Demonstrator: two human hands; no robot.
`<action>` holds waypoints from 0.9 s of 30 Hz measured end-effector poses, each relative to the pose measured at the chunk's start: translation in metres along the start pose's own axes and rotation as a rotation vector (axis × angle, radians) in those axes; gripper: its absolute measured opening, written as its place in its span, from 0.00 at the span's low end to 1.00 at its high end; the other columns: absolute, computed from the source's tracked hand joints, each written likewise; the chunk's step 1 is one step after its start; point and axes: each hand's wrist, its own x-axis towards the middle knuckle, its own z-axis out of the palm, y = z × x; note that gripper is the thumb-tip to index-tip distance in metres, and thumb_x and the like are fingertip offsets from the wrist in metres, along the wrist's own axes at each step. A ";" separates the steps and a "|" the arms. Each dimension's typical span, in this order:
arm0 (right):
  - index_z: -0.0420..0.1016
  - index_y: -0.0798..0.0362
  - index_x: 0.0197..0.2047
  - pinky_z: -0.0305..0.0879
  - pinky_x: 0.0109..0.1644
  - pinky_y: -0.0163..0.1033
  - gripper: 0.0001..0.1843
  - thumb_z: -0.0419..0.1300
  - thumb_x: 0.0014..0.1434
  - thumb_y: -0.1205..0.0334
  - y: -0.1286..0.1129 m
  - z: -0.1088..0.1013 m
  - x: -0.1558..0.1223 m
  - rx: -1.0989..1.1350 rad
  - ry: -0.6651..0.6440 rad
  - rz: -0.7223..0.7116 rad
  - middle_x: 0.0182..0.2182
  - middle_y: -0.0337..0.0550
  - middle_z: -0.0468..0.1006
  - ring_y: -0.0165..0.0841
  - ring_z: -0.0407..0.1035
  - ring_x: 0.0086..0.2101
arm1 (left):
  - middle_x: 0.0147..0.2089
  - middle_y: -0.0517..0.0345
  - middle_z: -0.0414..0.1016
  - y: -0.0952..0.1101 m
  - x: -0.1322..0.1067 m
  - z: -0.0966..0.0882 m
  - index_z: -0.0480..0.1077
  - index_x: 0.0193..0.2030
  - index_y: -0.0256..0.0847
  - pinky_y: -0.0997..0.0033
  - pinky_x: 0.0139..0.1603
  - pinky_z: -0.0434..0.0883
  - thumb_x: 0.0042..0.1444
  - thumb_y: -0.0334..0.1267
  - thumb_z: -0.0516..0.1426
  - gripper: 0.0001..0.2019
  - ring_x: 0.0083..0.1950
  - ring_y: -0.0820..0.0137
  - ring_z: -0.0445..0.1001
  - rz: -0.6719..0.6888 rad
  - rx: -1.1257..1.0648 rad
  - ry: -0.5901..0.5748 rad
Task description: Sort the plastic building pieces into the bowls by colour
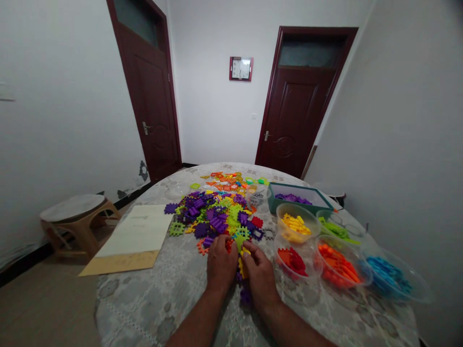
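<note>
My right hand (pixel 261 277) is gripping a yellow strip (pixel 243 270), left hand (pixel 222 260) curling, hold unclear, block heap (pixel 202 230) crowding ahead, tubs (pixel 294 208) flanking right, purple piece (pixel 246 295) blurring

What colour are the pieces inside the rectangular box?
Purple pieces, best seen in the head view.

1 wall clock (pixel 241 69) between 2 maroon doors (pixel 298 113), 1 stool (pixel 74 208)

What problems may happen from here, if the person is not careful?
The blue-filled bowl seems near the edge of the table, so a bump might tip it off. The right hand is close to the red-filled bowl and could nudge it. The paper seems to overhang; it might slide down.
</note>
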 end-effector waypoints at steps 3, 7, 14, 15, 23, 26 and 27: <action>0.85 0.50 0.53 0.65 0.70 0.49 0.18 0.62 0.63 0.54 0.003 -0.004 -0.003 -0.159 -0.031 -0.126 0.56 0.48 0.83 0.44 0.75 0.58 | 0.44 0.49 0.78 0.001 -0.001 0.000 0.72 0.42 0.44 0.54 0.57 0.71 0.63 0.34 0.56 0.05 0.51 0.55 0.76 0.012 -0.003 0.012; 0.84 0.49 0.55 0.61 0.74 0.51 0.18 0.59 0.65 0.58 0.007 -0.014 -0.007 -0.372 -0.098 -0.236 0.62 0.50 0.78 0.44 0.71 0.63 | 0.45 0.48 0.77 -0.001 -0.002 -0.001 0.73 0.43 0.43 0.52 0.58 0.71 0.63 0.33 0.56 0.06 0.51 0.55 0.75 0.017 -0.022 -0.003; 0.80 0.48 0.61 0.62 0.74 0.54 0.22 0.59 0.65 0.61 0.012 -0.020 -0.010 -0.590 -0.133 -0.306 0.66 0.51 0.74 0.44 0.68 0.66 | 0.46 0.47 0.78 -0.004 -0.004 -0.001 0.73 0.43 0.44 0.49 0.59 0.70 0.63 0.34 0.55 0.06 0.52 0.53 0.75 0.010 -0.065 -0.029; 0.80 0.48 0.61 0.62 0.74 0.54 0.23 0.59 0.65 0.62 0.012 -0.020 -0.011 -0.599 -0.139 -0.311 0.66 0.51 0.74 0.44 0.68 0.66 | 0.46 0.47 0.78 -0.005 -0.004 -0.001 0.73 0.43 0.44 0.48 0.59 0.70 0.63 0.34 0.55 0.06 0.52 0.53 0.75 0.006 -0.064 -0.038; 0.84 0.46 0.55 0.64 0.73 0.54 0.18 0.61 0.63 0.62 0.001 -0.006 -0.014 -0.445 -0.098 -0.195 0.65 0.49 0.76 0.45 0.69 0.65 | 0.45 0.48 0.79 -0.004 -0.003 -0.003 0.73 0.41 0.46 0.48 0.58 0.71 0.63 0.36 0.56 0.05 0.51 0.53 0.76 -0.034 -0.113 -0.049; 0.85 0.47 0.51 0.62 0.73 0.55 0.16 0.61 0.63 0.60 0.004 0.001 -0.013 -0.315 -0.050 -0.121 0.64 0.50 0.77 0.46 0.70 0.65 | 0.44 0.48 0.79 -0.005 -0.002 -0.002 0.74 0.41 0.46 0.49 0.57 0.71 0.62 0.37 0.56 0.05 0.50 0.53 0.76 -0.051 -0.126 -0.047; 0.85 0.47 0.51 0.61 0.73 0.55 0.16 0.61 0.63 0.59 0.006 0.003 -0.012 -0.276 -0.044 -0.098 0.63 0.50 0.77 0.46 0.70 0.64 | 0.44 0.48 0.79 -0.005 -0.002 -0.002 0.74 0.41 0.45 0.49 0.56 0.71 0.62 0.37 0.56 0.05 0.50 0.53 0.76 -0.050 -0.128 -0.044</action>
